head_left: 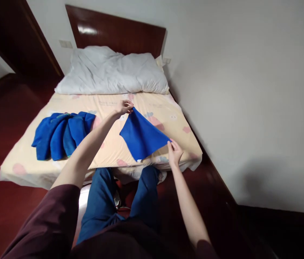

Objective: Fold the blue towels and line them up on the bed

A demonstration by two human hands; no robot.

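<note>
A blue cloth point(143, 135) with a small white tag at its lower edge is stretched over the patterned bed sheet. My left hand point(125, 107) pinches its top corner, and my right hand point(174, 151) pinches the corner at its right. Between the two hands the upper edge runs straight and slanted. To the left of my left forearm lie several blue folded cloths point(62, 135), overlapping in a fan on the sheet; neither hand touches them.
The bed point(33, 172) has a peach sheet with pink prints. White bedding point(111, 73) lies against the dark wooden headboard point(119, 32). A white wall point(249, 90) runs along the right side. My knees are at the bed's front edge.
</note>
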